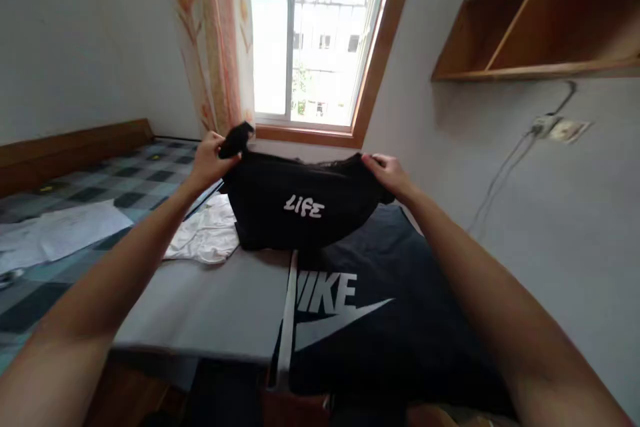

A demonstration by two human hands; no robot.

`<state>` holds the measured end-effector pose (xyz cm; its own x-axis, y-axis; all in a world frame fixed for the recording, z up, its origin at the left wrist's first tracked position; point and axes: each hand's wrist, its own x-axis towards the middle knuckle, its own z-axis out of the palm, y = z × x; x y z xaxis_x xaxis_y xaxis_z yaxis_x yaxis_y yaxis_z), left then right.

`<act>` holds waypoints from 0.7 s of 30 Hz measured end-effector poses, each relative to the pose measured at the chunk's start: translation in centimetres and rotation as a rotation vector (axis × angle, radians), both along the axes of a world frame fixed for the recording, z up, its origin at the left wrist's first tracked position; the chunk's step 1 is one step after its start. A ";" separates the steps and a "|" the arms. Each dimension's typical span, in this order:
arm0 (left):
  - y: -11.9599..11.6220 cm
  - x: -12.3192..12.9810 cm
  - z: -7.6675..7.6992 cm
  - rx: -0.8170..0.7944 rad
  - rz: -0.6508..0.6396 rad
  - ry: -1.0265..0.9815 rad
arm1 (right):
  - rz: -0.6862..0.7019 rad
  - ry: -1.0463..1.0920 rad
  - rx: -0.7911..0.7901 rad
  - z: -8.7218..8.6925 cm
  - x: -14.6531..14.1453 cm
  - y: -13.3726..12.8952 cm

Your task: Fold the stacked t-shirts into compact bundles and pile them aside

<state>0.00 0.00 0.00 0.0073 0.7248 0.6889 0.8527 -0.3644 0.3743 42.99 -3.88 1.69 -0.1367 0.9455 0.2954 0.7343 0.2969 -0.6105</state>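
Observation:
Stretched between my two hands is a black garment [265, 193] with white "Life" lettering; its exact kind is hard to make out. My left hand [213, 159] pinches its upper left corner, where a bunched piece sticks up. At the upper right corner, my right hand [389, 173] is closed on the fabric. The garment hangs in the air above the table, its lower edge sagging. Beneath and to the right lies a dark garment [400, 340] with a NIKE print, spread flat. A crumpled white cloth [207, 233] lies behind on the left.
The light table [200, 313] stands against a bed with a checked sheet [150, 177], where white papers [70, 233] lie. A window [320, 47] and curtain [215, 33] are behind. At right are a wall shelf [565, 20] and a socket [565, 128] with hanging cables.

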 end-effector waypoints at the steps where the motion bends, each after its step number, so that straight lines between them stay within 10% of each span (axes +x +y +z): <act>1: -0.4 -0.1 -1.1 -0.198 -0.145 0.076 | 0.079 -0.109 -0.107 -1.5 0.2 -0.6; 5: -2.2 0.5 -5.1 -0.859 -0.507 0.378 | 0.328 -0.526 -0.423 -7.1 0.0 -3.3; 7: -3.0 1.7 -6.4 -1.039 -0.474 0.528 | 0.425 -0.694 -0.566 -9.1 -0.7 -4.5; 16: -7.1 7.2 -10.8 -1.061 -0.596 0.684 | 0.475 -0.168 -0.370 -11.5 -1.1 -5.2; 21: -9.3 7.4 -12.6 -0.911 -0.529 0.743 | 0.397 -0.234 -0.478 -11.2 0.1 -6.0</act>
